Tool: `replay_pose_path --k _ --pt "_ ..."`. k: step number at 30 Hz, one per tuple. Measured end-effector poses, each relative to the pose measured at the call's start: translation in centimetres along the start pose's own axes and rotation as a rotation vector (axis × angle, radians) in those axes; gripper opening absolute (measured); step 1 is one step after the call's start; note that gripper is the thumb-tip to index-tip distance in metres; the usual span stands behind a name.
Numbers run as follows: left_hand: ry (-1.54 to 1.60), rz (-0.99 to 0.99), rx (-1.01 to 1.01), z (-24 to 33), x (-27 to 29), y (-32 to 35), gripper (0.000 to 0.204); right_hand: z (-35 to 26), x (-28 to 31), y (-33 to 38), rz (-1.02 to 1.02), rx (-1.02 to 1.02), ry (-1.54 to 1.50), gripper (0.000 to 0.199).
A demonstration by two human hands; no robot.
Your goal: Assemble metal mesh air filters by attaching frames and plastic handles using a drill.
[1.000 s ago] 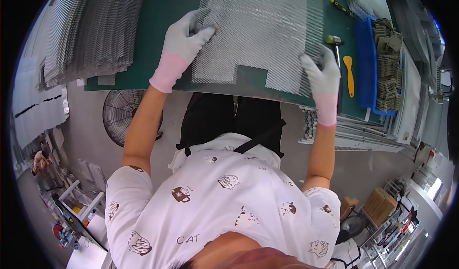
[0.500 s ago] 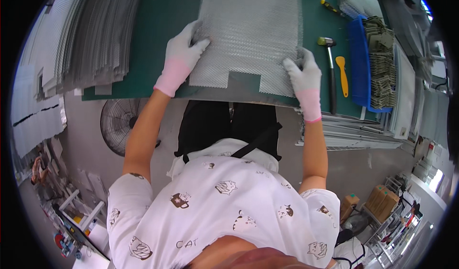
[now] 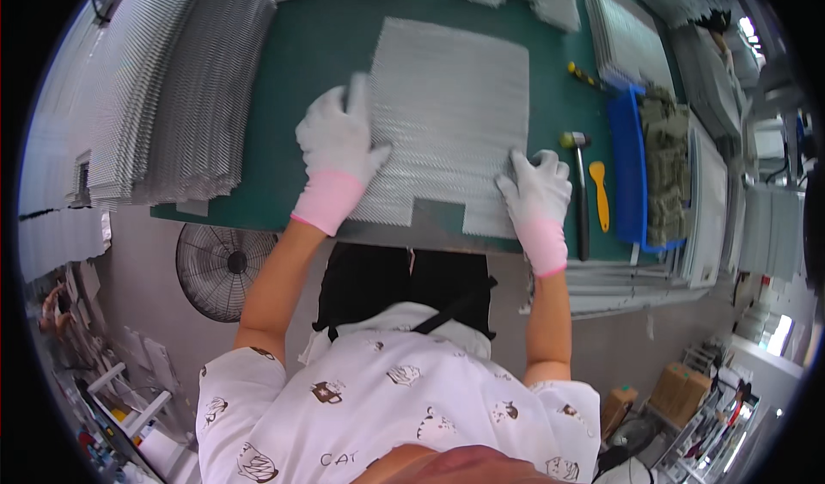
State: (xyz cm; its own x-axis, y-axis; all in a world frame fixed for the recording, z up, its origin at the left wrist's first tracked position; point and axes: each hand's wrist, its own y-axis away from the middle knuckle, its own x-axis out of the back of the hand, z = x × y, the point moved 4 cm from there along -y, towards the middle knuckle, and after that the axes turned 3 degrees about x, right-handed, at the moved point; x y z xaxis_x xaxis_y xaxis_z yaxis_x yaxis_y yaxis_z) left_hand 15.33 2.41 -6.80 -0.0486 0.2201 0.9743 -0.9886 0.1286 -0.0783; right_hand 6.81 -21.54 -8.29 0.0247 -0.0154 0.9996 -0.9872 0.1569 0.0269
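Observation:
A silvery expanded-metal mesh sheet (image 3: 451, 123) lies flat on the green tabletop (image 3: 296, 63), with a rectangular notch in its near edge. My left hand (image 3: 337, 140), in a white glove with a pink cuff, rests at the sheet's left edge. Its fingers are spread and its thumb reaches over the mesh. Gloved the same way, my right hand (image 3: 540, 192) is at the right edge near the front corner. There the thumb and forefinger touch the rim, apart from each other, while the other fingers bend loosely.
Tall stacks of mesh sheets (image 3: 193, 97) stand at the left. To the right lie a hammer (image 3: 582, 192), a yellow scraper-like tool (image 3: 600, 196) and a yellow-black screwdriver (image 3: 584, 75). Beyond them is a blue bin (image 3: 630, 170) of metal pieces. A floor fan (image 3: 225, 269) stands below the table.
The view has tilted, showing more of the table's far side. My left hand's fingers have spread along the sheet's edge; my right hand stays by the right edge.

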Motion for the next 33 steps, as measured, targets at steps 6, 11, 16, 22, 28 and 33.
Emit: replay_pose_path --k 6,11,16,22,28,33 --pt "0.102 -0.033 -0.667 1.1 -2.4 -0.1 0.029 -1.6 3.2 -6.2 -0.115 0.414 0.111 0.032" --pt "0.128 -0.161 -0.632 1.5 -2.3 -0.6 0.029 -9.3 6.8 -24.2 0.317 0.504 -0.76 0.035" --pt "0.199 -0.128 -0.629 1.0 -2.7 -0.9 0.03 -17.6 5.2 -34.4 0.225 0.154 -0.343 0.034" --pt "0.203 -0.12 -0.631 1.1 -2.4 -0.8 0.029 -17.1 7.9 -37.1 0.138 -0.034 -0.232 0.064" --pt "0.182 -0.136 -0.629 1.3 -2.6 -0.8 0.027 -17.1 5.2 -38.3 0.103 -0.178 -0.219 0.05" --pt "0.157 -0.149 -0.608 1.0 -2.9 -0.7 0.026 -19.0 5.9 -35.2 -0.098 -0.055 -0.316 0.069"
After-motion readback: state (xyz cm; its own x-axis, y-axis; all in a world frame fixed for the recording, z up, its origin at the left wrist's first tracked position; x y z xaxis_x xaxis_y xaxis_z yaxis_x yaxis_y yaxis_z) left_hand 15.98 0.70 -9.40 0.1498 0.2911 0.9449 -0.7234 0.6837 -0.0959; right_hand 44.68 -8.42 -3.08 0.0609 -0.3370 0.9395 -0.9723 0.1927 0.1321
